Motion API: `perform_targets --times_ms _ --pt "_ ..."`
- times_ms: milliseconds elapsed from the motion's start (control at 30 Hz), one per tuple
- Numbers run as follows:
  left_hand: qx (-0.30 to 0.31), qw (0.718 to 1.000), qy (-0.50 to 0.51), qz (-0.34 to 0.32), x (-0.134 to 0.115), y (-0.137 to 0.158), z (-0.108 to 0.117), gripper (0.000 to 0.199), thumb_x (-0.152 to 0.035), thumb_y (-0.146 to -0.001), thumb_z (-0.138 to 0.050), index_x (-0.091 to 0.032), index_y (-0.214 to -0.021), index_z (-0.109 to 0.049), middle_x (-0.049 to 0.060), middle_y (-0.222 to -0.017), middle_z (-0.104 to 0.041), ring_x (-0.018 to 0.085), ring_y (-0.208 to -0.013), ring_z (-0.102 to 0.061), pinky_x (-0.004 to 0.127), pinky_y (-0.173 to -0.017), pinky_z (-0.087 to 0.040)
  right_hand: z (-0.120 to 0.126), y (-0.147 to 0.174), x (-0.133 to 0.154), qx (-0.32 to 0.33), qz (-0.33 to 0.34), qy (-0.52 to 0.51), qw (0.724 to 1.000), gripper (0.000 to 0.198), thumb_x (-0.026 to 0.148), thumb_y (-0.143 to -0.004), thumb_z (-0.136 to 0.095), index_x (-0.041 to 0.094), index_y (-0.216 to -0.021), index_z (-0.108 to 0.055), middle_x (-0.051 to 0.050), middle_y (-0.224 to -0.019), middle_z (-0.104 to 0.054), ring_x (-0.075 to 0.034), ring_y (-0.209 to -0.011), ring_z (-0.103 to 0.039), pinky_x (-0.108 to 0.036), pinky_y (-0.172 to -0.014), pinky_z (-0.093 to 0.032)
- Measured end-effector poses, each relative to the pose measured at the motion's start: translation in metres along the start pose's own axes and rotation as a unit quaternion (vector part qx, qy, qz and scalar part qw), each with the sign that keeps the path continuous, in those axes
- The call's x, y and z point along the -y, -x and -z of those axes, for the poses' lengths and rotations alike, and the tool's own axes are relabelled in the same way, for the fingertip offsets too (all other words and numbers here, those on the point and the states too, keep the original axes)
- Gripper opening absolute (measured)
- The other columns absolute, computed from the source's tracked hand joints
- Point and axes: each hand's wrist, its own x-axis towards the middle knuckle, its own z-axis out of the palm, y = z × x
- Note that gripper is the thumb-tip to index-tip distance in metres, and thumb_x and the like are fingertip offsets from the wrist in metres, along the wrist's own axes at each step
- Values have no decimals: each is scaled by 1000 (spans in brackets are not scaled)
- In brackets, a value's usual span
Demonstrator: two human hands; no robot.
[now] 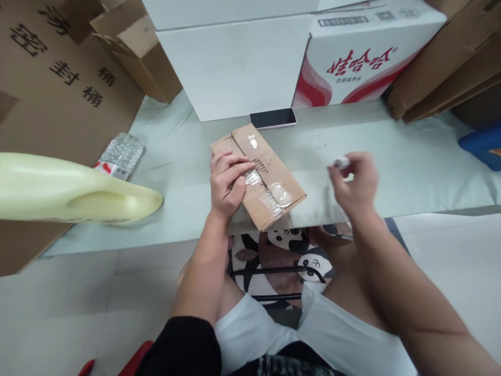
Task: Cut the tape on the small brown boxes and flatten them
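Note:
A small brown cardboard box (pixel 279 172) lies at a slant on the cloth-covered table, with glossy strips of clear tape across its flaps. My left hand (pixel 228 185) holds it by the left side, fingers over the top and thumb bent near the edge. To the right of the box, my right hand (pixel 355 183) is raised and closed on a small white object (pixel 342 162) with a dark end. Motion blur hides what kind of thing that is. A phone (pixel 273 118) with a dark screen lies just behind the box.
White cartons with red print (pixel 360 68) stand along the back. Brown cardboard (pixel 450 68) leans at the right, near a blue object (pixel 483 146). At left are a large carton (pixel 47 120), a clear plastic bottle (pixel 122 151) and a pale yellow rounded object (pixel 78 188) jutting in.

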Motion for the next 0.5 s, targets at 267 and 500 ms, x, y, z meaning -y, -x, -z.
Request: perform_targets --times_ms 267,500 --pt "-12 1000 -8 12 -1 -2 -8 34 -26 -87 -46 -26 -98 -79 6 -104 -71 29 -117 -56 54 -115 -37 43 1 109 -161 94 -207 960 14 35 -91 -69 30 -80 -61 1 -70 -59 -14 -52 -57 -25 -35 -44" --pt "7 999 -34 24 -3 -1 -6 35 -29 -90 -45 -26 -98 -78 7 -105 -70 29 -117 -55 54 -115 -38 43 24 134 146 6 -207 967 13 26 -100 -54 28 -87 -58 -4 -99 -77 -19 -86 -73 -37 -68 -62"
